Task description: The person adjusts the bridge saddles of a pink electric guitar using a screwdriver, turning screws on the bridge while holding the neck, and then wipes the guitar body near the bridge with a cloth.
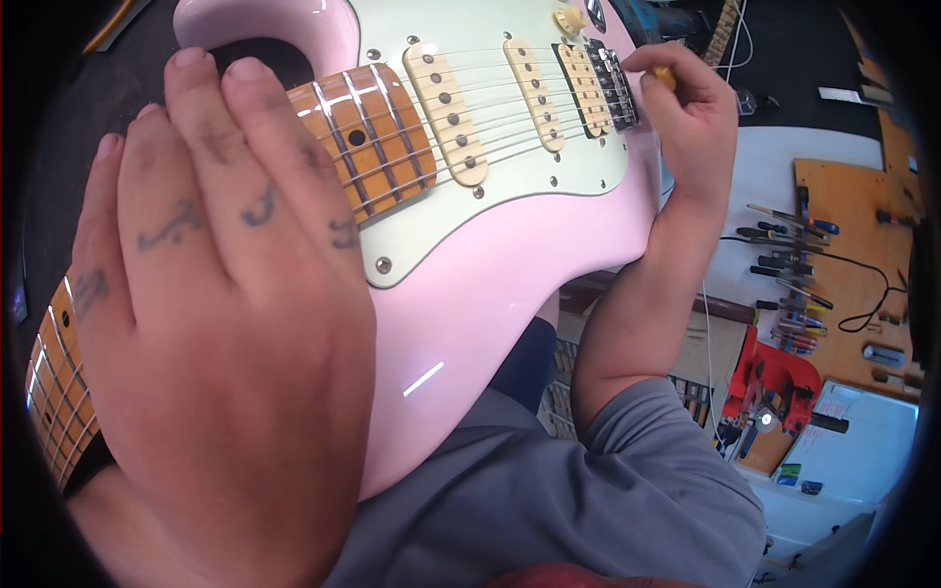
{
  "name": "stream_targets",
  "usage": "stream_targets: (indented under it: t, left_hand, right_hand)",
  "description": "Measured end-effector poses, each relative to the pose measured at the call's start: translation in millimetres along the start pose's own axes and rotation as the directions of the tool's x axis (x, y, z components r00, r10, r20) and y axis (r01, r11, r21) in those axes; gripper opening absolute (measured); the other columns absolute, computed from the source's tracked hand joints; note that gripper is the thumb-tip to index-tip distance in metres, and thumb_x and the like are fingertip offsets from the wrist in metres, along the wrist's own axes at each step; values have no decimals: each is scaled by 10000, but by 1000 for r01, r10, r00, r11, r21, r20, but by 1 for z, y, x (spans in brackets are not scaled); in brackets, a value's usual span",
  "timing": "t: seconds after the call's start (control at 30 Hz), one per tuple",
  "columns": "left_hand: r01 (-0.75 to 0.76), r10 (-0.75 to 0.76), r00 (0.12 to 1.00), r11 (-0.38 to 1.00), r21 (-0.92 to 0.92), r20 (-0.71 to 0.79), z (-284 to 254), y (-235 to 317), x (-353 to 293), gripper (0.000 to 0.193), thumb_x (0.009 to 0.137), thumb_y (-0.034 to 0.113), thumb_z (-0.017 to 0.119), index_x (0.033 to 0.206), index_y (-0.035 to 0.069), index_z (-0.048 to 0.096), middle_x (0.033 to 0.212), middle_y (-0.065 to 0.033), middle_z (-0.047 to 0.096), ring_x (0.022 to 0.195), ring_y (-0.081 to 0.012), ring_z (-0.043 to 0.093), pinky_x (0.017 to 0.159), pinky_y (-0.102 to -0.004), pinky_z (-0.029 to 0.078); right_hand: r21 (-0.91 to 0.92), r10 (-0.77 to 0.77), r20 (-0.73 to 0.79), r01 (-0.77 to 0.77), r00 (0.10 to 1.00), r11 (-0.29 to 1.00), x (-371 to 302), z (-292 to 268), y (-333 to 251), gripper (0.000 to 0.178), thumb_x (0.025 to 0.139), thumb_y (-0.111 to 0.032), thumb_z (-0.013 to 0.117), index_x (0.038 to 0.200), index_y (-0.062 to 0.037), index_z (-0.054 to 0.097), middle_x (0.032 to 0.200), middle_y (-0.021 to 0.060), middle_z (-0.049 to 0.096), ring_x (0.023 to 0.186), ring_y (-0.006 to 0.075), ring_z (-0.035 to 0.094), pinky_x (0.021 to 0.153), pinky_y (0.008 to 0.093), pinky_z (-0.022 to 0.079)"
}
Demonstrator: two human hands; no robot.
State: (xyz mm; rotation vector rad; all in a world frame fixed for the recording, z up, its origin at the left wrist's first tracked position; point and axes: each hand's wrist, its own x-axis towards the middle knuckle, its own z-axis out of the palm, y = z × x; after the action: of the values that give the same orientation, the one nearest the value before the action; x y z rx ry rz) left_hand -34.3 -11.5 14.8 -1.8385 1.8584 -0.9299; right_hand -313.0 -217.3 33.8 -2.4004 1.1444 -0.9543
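In the head view, with twelve o'clock at the top edge, a pink electric guitar (451,304) fills the centre, its body reaching toward one o'clock and its fretted neck (358,137) running out between eight and nine. A pale green pickguard (520,181) carries two narrow cream pickups, with a wider one beside the metal bridge (618,93) at one o'clock.

The left hand (235,284), at nine o'clock, lies back-up across the neck, its four fingers straight and close together; the thumb is hidden, so whether it grips the neck I cannot tell.

The right hand (691,113), between one and two o'clock, is curled just beside the bridge, pinching a small yellow piece (666,76) between thumb and fingers.

Toward three o'clock, a row of hand tools (789,265) sits along a wooden board (848,201). A red vise-like tool (774,377) lies between three and four, and a grey shirt (451,514) shows at six.
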Motion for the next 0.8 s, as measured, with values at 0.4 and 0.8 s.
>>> stream_targets:
  t: [0.4, 0.8]
  left_hand:
    - [10, -10, 1000, 1000, 3, -5, 2, 2, 2, 451, 1034, 93, 608, 1465, -18, 536, 1469, -156, 628, 1318, -293, 637, 1145, -408, 510]
    - [-1, 0, 1000, 1000, 25, 30, -1, -3, -1, 463, 1034, 111, 608, 1471, -18, 528, 1468, -151, 627, 1322, -289, 632, 1147, -407, 508]
  right_hand:
    - [-133, 38, 103, -24, 994, 991, -4, -11, -9, 264, 787, 14, 633, 987, -9, 803, 764, -18, 561, 701, 59, 474, 621, 233, 361]
    - [-149, 71, 105, -55, 992, 987, -3, -6, -9, 222, 811, 2, 669, 993, -4, 797, 760, -25, 588, 713, 31, 481, 636, 216, 359]
